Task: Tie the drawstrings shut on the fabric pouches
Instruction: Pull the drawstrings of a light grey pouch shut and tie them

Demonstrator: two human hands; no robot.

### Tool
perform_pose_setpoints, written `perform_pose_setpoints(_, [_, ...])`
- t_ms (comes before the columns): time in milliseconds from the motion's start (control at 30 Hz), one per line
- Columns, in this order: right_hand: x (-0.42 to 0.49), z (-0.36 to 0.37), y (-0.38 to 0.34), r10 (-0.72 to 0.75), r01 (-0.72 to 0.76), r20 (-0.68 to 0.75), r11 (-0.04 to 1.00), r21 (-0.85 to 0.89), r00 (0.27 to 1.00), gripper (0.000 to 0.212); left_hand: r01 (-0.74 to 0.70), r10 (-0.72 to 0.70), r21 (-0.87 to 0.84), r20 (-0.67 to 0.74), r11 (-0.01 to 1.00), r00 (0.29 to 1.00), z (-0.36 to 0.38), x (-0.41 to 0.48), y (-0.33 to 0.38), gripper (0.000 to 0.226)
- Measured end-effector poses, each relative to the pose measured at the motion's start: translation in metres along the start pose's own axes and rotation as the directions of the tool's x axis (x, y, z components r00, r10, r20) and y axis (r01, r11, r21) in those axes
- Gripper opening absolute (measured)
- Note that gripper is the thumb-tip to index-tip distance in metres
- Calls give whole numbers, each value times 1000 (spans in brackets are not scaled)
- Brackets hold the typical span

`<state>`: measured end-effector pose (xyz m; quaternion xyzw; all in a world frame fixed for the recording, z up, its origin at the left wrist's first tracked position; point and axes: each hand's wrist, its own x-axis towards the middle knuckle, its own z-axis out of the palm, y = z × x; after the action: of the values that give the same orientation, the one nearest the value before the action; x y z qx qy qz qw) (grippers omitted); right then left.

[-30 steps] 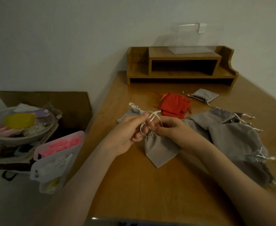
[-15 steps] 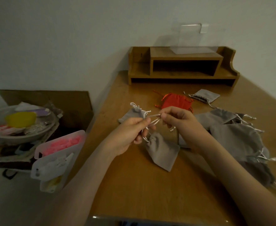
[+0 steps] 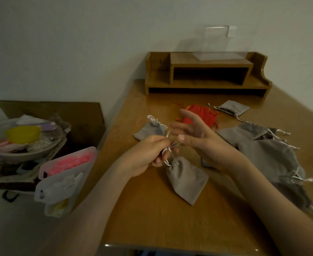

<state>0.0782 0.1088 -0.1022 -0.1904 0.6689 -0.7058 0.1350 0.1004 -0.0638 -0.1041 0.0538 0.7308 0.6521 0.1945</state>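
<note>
Grey pouch (image 3: 187,180) under work, lying near the middle of the table (image 3: 152,224), closer to the left edge than to the right. Its long axis runs on a diagonal: the gathered neck points toward the far-left corner and sits just under the left hand, while the closed bottom points toward the near edge and slightly right. The neck is puckered tight. The white drawstring (image 3: 167,149) rises from the neck in loops between the two hands.

Left hand (image 3: 146,154): fingers curled, thumb and forefinger pinching the drawstring just above the neck. Right hand (image 3: 200,139): palm turned toward the left hand, fingers spread and held apart, gripping nothing; the thumb tip lies just beside the cord, and contact cannot be told.

Beyond the left hand, toward the far-left corner, a small grey pouch (image 3: 150,129) lies with its cord already in a bow, neck pointing to the far edge. Behind the right hand's fingers lies a red pouch (image 3: 207,115), partly hidden, and farther on a flat grey pouch (image 3: 232,108) with its neck toward the left. Along the right edge a heap of grey pouches (image 3: 268,154) overlaps, with white cord ends trailing to the right.

A wooden organiser (image 3: 207,71) stands along the far edge, with a clear stand (image 3: 216,45) on top. Off the left edge are plastic boxes (image 3: 67,170), one with pink contents, and a bowl (image 3: 22,145) holding a yellow item
</note>
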Motion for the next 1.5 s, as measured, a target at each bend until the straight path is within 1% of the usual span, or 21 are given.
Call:
perform_pose_setpoints(67, [0,1,4,43,-48,-46,992,-113,998,76,1,-4,-73,-46,997,999,-1,2,-1,28])
perform_pose_setpoints(133, [0,2,6,46,-57,-64,983,-172,997,62,0,-9,-106,-90,994,996,-2,4,-2,28])
perform_pose_setpoints(200, [1,2,7,1,-14,-80,986,-168,997,52,-7,-2,-100,-96,995,995,-2,5,-3,31])
perform_pose_setpoints(300, [1,3,5,-58,38,-164,992,-124,985,59,-10,3,-93,-85,996,996,-1,4,-2,33])
perform_pose_setpoints(400, [1,4,8,-212,149,-212,949,-278,954,58,-24,15,-90,-101,996,995,-1,4,-1,37])
perform_pose_setpoints(467, [1,3,10,-284,208,-137,891,-402,949,47,-26,15,-95,-121,995,993,-1,4,0,45])
perform_pose_setpoints(567, [2,1,9,-275,227,-10,815,-534,961,32,-6,-5,-108,-108,994,994,-1,3,1,45])
perform_pose_setpoints(667, [2,2,9,-284,252,35,778,-576,958,23,0,-9,-100,-93,995,996,-2,4,0,44])
perform_pose_setpoints(733, [3,2,11,-261,216,13,769,-601,965,13,5,-14,-98,-92,995,996,-2,4,0,44])
perform_pose_setpoints(833, [1,2,9,-209,166,-12,808,-565,978,12,1,-12,-120,-93,993,996,-5,5,-1,37])
perform_pose_setpoints(900, [-4,7,6,-183,174,4,924,-342,983,7,-19,6,-147,-90,989,996,-6,4,0,28])
perform_pose_setpoints(967, [-5,8,10,-109,114,50,986,-125,993,29,-67,54,-143,-95,987,994,-6,4,0,24])
perform_pose_setpoints(1000, [-4,10,16,-73,80,75,991,-109,995,35,-96,83,-132,-99,987,992,-4,4,0,24])
perform_pose_setpoints(1033, [-2,11,20,-48,62,90,986,-157,995,36,-119,106,-121,-105,985,989,-3,4,0,23])
perform_pose_setpoints(1100, [-1,13,26,-12,37,87,954,-296,996,31,-143,131,-109,-111,984,985,-2,4,-1,19])
perform_pose_setpoints(1167, [0,10,22,0,18,51,937,-348,999,25,-162,152,-93,-103,982,983,-4,3,-2,16])
perform_pose_setpoints(1267, [0,5,13,-27,25,-1,925,-379,1000,10,-184,185,17,-94,983,978,-8,2,-2,15])
perform_pose_setpoints(1367, [2,2,15,-16,9,-16,917,-399,1000,10,-232,255,150,-156,961,954,-8,4,-5,14])
perform_pose_setpoints(1400, [2,3,15,-10,1,-20,914,-406,1000,12,-266,318,251,-196,931,928,-7,5,-8,12])
perform_pose_setpoints(1433, [2,3,15,-4,-7,-27,911,-412,1000,14,-290,406,411,-228,864,885,-6,6,-11,8])
perform_pose_setpoints(1500, [2,5,13,-6,-8,-34,923,-385,999,14,-277,599,735,-214,619,772,-5,9,-17,6])
